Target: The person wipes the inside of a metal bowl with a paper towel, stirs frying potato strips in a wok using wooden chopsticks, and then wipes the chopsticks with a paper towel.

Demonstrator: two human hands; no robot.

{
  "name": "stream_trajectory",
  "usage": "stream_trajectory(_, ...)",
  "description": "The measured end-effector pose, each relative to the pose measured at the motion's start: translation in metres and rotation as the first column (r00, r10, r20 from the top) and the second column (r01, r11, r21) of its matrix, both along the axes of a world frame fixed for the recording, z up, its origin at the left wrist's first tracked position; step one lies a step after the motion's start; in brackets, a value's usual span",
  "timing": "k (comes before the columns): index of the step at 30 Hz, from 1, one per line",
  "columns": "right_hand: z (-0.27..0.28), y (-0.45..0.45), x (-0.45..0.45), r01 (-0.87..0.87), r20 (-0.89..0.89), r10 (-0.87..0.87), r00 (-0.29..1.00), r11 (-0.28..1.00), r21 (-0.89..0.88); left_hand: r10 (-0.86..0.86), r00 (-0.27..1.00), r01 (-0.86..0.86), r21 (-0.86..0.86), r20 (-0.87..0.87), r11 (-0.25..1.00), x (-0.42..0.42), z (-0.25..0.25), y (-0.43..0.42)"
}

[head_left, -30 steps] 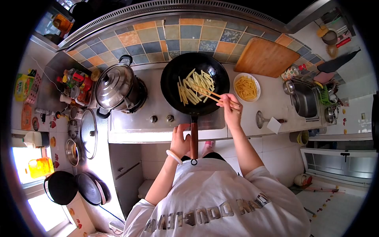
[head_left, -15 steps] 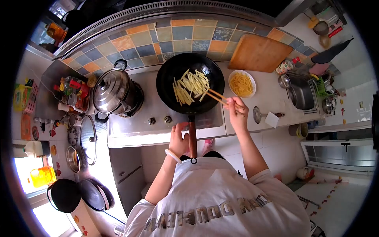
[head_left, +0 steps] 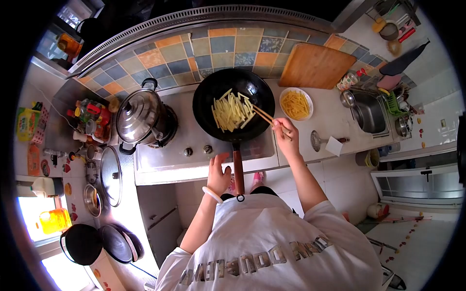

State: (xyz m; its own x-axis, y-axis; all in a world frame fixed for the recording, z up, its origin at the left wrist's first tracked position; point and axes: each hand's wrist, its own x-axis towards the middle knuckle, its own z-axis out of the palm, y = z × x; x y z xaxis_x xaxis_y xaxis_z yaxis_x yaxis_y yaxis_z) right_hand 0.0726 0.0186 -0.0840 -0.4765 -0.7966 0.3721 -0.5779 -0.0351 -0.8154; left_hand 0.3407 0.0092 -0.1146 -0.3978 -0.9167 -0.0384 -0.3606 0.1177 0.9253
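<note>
In the head view, a black wok (head_left: 204, 104) with a wooden handle (head_left: 237, 169) stands on the stove. Pale fry-like strips, probably potato (head_left: 232, 112), lie in a heap at its middle. My right hand (head_left: 286, 136) grips a pair of wooden chopsticks (head_left: 262, 115), whose tips reach the right side of the heap. Just left of the wok handle is my left hand (head_left: 220, 174), fingers apart and holding nothing, by the front edge of the stove. To the right of the wok sits a white bowl (head_left: 310, 107) with yellower strips in it.
A lidded steel pot (head_left: 140, 114) occupies the left burner. A wooden cutting board (head_left: 315, 66) leans on the tiled wall at the back right. On the right counter lie a strainer-like utensil (head_left: 316, 140) and a white square (head_left: 334, 146), before the sink (head_left: 370, 114).
The strips have shifted into a tighter heap in the wok. The chopstick tips have moved slightly up and left. My left hand stays beside the handle. The whole view has shifted a little.
</note>
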Motion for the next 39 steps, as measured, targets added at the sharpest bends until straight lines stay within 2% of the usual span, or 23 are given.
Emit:
stream_trajectory(2,0.003,-0.010,-0.003,0.043,-0.022,-0.044,0.999,0.999,-0.026,0.001,1.000,-0.001,-0.015,-0.001,1.000,0.002,-0.002,0.000)
stream_trajectory(5,-0.003,-0.036,-0.006,-0.023,0.018,0.025,1.000,0.996,-0.081,0.011,1.000,-0.011,-0.036,0.001,0.999,0.005,0.000,0.001)
stream_trajectory(6,-0.006,-0.045,-0.006,-0.066,-0.049,0.060,0.997,0.990,-0.128,0.002,1.000,-0.002,-0.026,0.010,1.000,0.006,-0.001,0.001)
stream_trajectory(9,-0.009,-0.053,-0.006,-0.114,-0.117,0.107,0.987,0.992,-0.049,-0.015,0.999,0.015,-0.011,0.034,1.000,0.010,-0.002,0.001)
stream_trajectory(12,-0.018,-0.047,-0.015,-0.145,-0.002,0.145,0.989,0.989,-0.034,0.002,0.998,0.001,-0.036,0.063,0.999,0.007,0.000,0.002)
stream_trajectory(15,-0.012,-0.034,-0.018,-0.110,0.156,0.129,0.979,0.986,-0.126,0.025,0.996,-0.020,-0.058,0.087,0.998,0.001,0.000,0.005)
stream_trajectory(16,-0.013,-0.032,-0.017,-0.104,0.247,0.129,0.961,0.988,-0.112,0.033,0.995,-0.028,-0.060,0.089,0.998,-0.002,0.000,0.006)
stream_trajectory(19,-0.020,-0.029,-0.008,-0.162,0.363,0.198,0.911,0.979,-0.127,0.043,0.994,-0.038,-0.057,0.102,0.998,-0.010,0.001,0.012)
stream_trajectory(23,-0.034,-0.034,-0.013,-0.166,0.412,0.204,0.888,0.978,-0.128,0.071,0.996,-0.066,-0.081,0.059,0.994,-0.026,0.010,0.029)
stream_trajectory(27,-0.031,-0.027,-0.028,-0.140,0.411,0.195,0.891,0.977,-0.160,0.100,0.993,-0.092,-0.122,0.058,0.988,-0.034,0.011,0.043)
stream_trajectory(30,-0.026,-0.024,-0.024,-0.150,0.405,0.200,0.892,0.977,-0.153,0.105,0.984,-0.100,-0.040,0.143,0.994,-0.034,0.011,0.050)
stream_trajectory(32,-0.025,-0.023,-0.018,-0.162,0.407,0.201,0.891,0.978,-0.129,0.121,0.985,-0.119,-0.027,0.121,0.993,-0.037,0.016,0.055)
stream_trajectory(35,-0.027,-0.025,-0.014,-0.153,0.225,0.180,0.958,0.979,-0.133,0.153,0.985,-0.153,-0.010,0.083,0.988,-0.040,0.020,0.061)
stream_trajectory(36,-0.028,-0.027,-0.014,-0.133,0.114,0.150,0.982,0.981,-0.139,0.166,0.984,-0.166,-0.005,0.069,0.986,-0.041,0.020,0.063)
stream_trajectory(39,-0.032,-0.030,-0.013,-0.164,0.081,0.173,0.982,0.981,-0.102,0.165,0.982,-0.162,-0.042,0.088,0.986,-0.043,0.019,0.067)
